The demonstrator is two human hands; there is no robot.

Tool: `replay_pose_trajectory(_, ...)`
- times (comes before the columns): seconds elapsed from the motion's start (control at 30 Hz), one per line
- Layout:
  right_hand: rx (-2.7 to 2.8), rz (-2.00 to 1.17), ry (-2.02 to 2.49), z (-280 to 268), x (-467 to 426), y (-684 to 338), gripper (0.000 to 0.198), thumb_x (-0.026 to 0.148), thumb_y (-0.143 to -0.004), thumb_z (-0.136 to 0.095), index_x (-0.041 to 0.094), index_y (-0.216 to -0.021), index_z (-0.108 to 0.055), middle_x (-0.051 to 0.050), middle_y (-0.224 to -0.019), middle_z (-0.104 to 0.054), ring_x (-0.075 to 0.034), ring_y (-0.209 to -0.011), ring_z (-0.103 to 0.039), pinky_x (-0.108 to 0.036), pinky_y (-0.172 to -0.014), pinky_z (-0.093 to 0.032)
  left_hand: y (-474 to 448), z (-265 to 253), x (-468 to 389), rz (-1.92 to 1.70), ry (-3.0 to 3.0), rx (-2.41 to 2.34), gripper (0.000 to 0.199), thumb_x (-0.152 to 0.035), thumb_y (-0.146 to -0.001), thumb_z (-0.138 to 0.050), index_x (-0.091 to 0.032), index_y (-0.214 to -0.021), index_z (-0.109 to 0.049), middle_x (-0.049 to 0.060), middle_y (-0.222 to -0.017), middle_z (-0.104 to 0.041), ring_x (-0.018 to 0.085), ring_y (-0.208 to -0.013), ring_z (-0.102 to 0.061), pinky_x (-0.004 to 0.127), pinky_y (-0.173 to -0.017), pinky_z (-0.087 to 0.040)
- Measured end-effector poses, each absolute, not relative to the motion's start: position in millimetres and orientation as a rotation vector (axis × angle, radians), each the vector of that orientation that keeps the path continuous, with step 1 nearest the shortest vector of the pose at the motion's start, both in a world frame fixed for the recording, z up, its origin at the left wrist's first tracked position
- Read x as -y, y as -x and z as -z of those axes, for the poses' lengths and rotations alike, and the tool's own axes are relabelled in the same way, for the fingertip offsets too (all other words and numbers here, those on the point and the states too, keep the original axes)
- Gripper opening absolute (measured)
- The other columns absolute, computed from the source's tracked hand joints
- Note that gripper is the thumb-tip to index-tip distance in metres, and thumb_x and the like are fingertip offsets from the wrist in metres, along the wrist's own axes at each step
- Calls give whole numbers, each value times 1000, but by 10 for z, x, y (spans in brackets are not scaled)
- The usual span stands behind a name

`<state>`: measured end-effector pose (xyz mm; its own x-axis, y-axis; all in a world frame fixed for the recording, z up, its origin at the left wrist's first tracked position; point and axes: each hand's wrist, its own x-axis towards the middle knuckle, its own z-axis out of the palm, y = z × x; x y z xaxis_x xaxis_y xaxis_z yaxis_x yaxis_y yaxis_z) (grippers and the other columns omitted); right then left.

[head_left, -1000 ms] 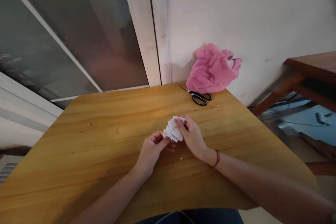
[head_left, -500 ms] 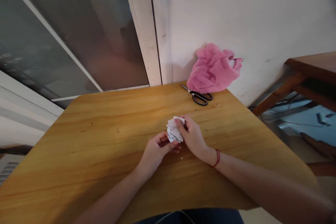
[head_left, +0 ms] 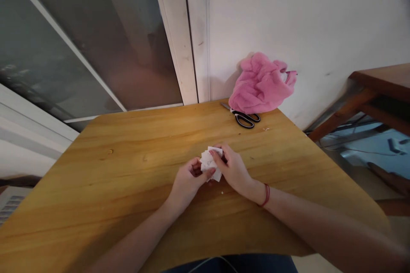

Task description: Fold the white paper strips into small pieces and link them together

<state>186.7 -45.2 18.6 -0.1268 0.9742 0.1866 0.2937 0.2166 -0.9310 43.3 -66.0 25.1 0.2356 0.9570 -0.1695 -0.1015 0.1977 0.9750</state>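
Observation:
A loose stack of small white paper pieces (head_left: pixel 209 160) is held between both hands above the wooden table (head_left: pixel 153 136). Faint marks show on some pieces, too small to read. My left hand (head_left: pixel 190 179) grips the stack from the lower left, thumb on top and fingers partly hidden beneath. From the right, my right hand (head_left: pixel 233 168) pinches the upper part, its thumb across the papers. A red band (head_left: pixel 266 195) circles the right wrist.
Black-handled scissors (head_left: pixel 245 118) lie at the table's far edge, partly under a crumpled pink fluffy cloth (head_left: pixel 262 85) against the white wall (head_left: pixel 297 17). Small scraps dot the tabletop. A glass sliding door (head_left: pixel 141 51) stands behind; a brown wooden table (head_left: pixel 381 79) is at right.
The paper pieces have shifted within my hands and lie at a different angle, with edges fanned out lower right. Both hands have stayed nearly in place, thumbs moved slightly.

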Motion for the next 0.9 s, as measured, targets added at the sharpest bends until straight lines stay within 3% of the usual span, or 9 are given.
replay_pose_trajectory(0.23,1445,-1279,1100,-126,409,-1855,25,43,-86,-46,22,-100,-43,3,-68,-52,-7,-41,-42,-19,-36,-35,-368,-247,567,-1025,-1098,-1082,18,-33,-74,-63,-16,-74,-58,-1,-66,-63,10,-53,-56,21,-50,-48)
replay_pose_trajectory(0.47,1421,-1310,1087,-102,408,-1835,24,37,-85,-50,22,-100,-39,4,-70,-50,-6,-41,-42,-17,-34,-36,-359,-215,554,-1016,-1019,-1074,26,-42,-79,-56,-16,-78,-57,0,-64,-62,11,-52,-56,23,-49,-49)
replay_pose_trajectory(0.7,1430,-1287,1131,-113,419,-1839,23,37,-85,-49,22,-100,-39,4,-67,-49,-6,-41,-44,-17,-33,-36,-374,-213,549,-1056,-1061,-1043,31,-30,-66,-71,-18,-89,-55,0,-80,-63,12,-67,-57,23,-56,-49)
replay_pose_trajectory(0.9,1354,-1420,1070,-132,382,-1845,28,39,-83,-50,19,-101,-40,5,-64,-49,-5,-40,-41,-16,-33,-35,-330,-213,528,-1067,-1158,-1090,20,-33,-75,-62,-16,-84,-59,-1,-71,-63,9,-62,-53,19,-58,-43)
